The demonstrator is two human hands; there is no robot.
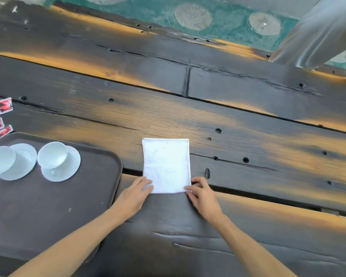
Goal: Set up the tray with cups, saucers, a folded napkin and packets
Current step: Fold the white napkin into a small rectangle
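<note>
Your left hand (138, 190) and right hand (200, 191) each pinch a near corner of the folded napkin (166, 163), which lies on the table (248, 136) with its long axis running away from you, just right of the tray (100, 196), nearer your left.

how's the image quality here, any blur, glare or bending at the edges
Head view: the napkin and both hands, left hand and right hand, are fairly sharp; the red packets at the left edge are smeared; table planks bow from wide-angle distortion; warm orange light patches streak the wood, without harsh glare.
</note>
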